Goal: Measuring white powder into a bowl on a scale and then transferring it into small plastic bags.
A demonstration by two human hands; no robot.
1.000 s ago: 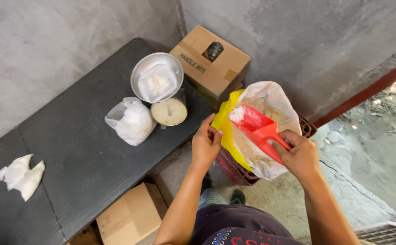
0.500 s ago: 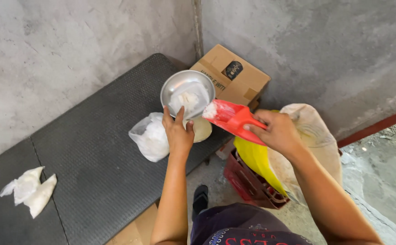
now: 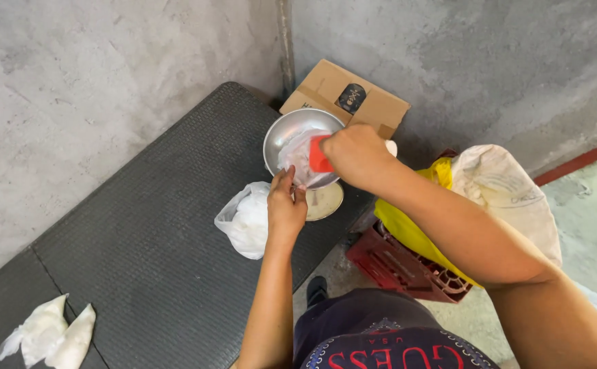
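At the far right corner of the dark ribbed bench top (image 3: pixel 141 253), a round metal bowl (image 3: pixel 286 134) sat on a small weighing scale (image 3: pixel 326 201), with a clear plastic bag (image 3: pixel 297 156) opened inside it. The right hand (image 3: pixel 356 156) was closed around the handle of a red scoop (image 3: pixel 319 154), whose mouth was tipped down into the bag; whatever the scoop carried was hidden by the hand, so its load could not be told. The left hand (image 3: pixel 285 208) reached up to the near rim of the bowl, fingers lightly curled and pinching what looked like the edge of the bag, though the grip was partly hidden. Just beside that hand, on the bench's right edge, lay a filled white plastic bag (image 3: pixel 247 220), touching the wrist side of the hand. Behind the bowl, against the grey concrete wall (image 3: pixel 107 89), leaned a brown cardboard box (image 3: pixel 353 102). Off the bench, to the right, a large pale sack (image 3: pixel 507 198) with a yellow liner (image 3: pixel 415 236) stood open on a dark red plastic crate (image 3: pixel 401 270), under the right forearm. At the near left corner of the bench lay some crumpled white bags (image 3: pixel 49 335), well apart from both hands
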